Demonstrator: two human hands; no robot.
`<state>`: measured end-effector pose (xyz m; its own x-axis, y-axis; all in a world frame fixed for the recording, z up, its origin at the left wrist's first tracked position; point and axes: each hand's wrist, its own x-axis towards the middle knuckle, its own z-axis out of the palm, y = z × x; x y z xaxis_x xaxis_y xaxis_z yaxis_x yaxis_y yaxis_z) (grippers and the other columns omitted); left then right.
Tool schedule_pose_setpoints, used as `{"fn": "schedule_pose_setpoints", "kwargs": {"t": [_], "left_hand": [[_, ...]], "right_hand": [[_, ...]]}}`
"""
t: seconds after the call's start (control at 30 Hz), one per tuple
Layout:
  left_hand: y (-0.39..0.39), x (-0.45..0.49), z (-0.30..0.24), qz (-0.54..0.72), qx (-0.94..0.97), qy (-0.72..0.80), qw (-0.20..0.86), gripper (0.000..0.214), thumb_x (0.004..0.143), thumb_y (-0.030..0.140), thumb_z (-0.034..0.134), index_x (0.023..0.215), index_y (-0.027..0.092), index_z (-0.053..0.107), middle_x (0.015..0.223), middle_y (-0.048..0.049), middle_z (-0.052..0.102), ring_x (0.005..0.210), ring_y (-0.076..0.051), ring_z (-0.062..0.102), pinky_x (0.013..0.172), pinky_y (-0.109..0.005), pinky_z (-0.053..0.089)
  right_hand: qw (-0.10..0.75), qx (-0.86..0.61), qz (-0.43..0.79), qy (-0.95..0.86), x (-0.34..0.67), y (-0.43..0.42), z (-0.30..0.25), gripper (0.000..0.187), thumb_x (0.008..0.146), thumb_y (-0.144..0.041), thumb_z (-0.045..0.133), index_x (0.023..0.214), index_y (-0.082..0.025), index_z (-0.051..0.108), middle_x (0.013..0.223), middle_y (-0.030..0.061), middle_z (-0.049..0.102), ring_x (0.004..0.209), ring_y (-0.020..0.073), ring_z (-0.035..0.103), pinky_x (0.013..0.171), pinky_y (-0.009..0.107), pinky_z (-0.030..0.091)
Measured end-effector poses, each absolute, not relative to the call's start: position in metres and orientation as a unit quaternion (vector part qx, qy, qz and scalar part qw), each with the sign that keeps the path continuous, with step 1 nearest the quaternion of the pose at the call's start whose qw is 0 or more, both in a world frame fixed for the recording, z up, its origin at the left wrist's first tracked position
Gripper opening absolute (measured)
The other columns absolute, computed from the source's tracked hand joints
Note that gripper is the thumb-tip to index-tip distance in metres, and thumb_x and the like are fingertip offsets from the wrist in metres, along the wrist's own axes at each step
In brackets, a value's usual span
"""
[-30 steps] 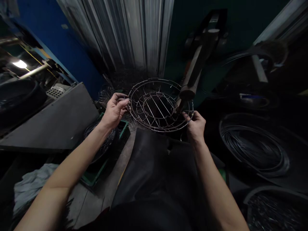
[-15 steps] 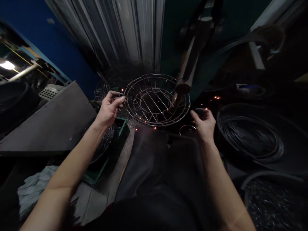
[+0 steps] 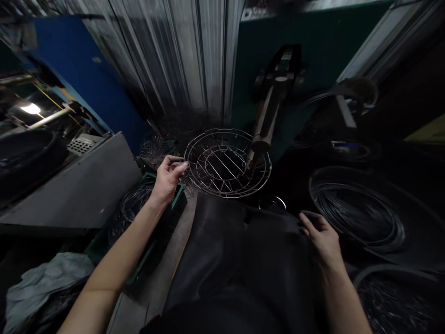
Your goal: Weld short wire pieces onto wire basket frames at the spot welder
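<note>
A round wire basket (image 3: 229, 196) with concentric rings and straight wires across its bottom hangs in front of me, below the corrugated metal wall. My left hand (image 3: 167, 180) pinches its left rim between thumb and fingers. Over the basket's right side slants the cylindrical arm (image 3: 263, 132) of a machine, its narrow tip reaching inside the basket among the wires. My right hand (image 3: 321, 235) is lower right, apart from the basket, its thumb and forefinger slightly parted with nothing visible between them. Near it a shiny metal ring (image 3: 278, 200) shows beyond the dark apron (image 3: 222, 241).
On the right stand a tub with coiled wire (image 3: 358, 211) and a bin of small metal pieces (image 3: 392, 297). A green crate (image 3: 180, 191) with wire parts is at left, beside a grey panel (image 3: 86, 185) and a pale cloth (image 3: 45, 283). More wire pieces (image 3: 153, 150) lie behind.
My right hand has moved down and right, away from the basket's rim. Flying sparks around the basket are gone. The left hand keeps its pinch; the whole view has shifted upward.
</note>
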<state>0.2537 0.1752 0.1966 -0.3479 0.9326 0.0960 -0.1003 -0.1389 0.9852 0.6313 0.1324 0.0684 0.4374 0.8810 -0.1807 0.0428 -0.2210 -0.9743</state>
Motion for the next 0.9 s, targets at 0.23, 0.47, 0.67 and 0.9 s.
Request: {"fn": "schedule_pose_setpoints", "kwargs": {"t": [0.23,0.47,0.67,0.9], "left_hand": [[0.169,0.256,0.189,0.648,0.395,0.509,0.406,0.037,0.059,0.034,0.078,0.081,0.019,0.053,0.066,0.0043,0.06,0.052,-0.004,0.05,0.047,-0.015,0.037],[0.172,0.251,0.184,0.646,0.392,0.511,0.41,0.035,0.061,0.035,0.079,0.082,0.019,0.057,0.068,0.0037,0.06,0.056,-0.005,0.052,0.048,-0.014,0.037],[0.172,0.249,0.184,0.649,0.394,0.493,0.424,0.035,0.061,0.034,0.079,0.083,0.018,0.056,0.068,0.003,0.06,0.057,-0.005,0.052,0.05,-0.015,0.039],[0.176,0.246,0.189,0.65,0.403,0.471,0.44,0.04,0.059,0.036,0.081,0.083,0.017,0.055,0.067,0.0037,0.06,0.057,-0.006,0.054,0.05,-0.015,0.04]], "right_hand": [[0.517,-0.601,0.3,-0.531,0.6,0.191,0.116,0.032,0.073,-0.048,0.065,0.091,-0.022,0.069,0.089,0.0046,0.069,0.082,0.0204,0.063,0.079,0.036,0.05],[0.502,-0.502,0.327,-0.624,0.572,0.258,0.139,0.03,0.074,-0.043,0.066,0.094,-0.021,0.071,0.097,0.0042,0.07,0.092,0.0212,0.063,0.09,0.039,0.047],[0.538,-0.483,0.338,-0.602,0.56,0.255,0.129,0.025,0.072,-0.04,0.069,0.084,-0.018,0.071,0.084,0.0033,0.07,0.083,0.0198,0.064,0.082,0.036,0.049],[0.609,-0.482,0.334,-0.534,0.553,0.242,0.12,0.032,0.066,-0.041,0.075,0.085,-0.017,0.066,0.082,0.0024,0.067,0.076,0.0161,0.063,0.075,0.033,0.051]]}}
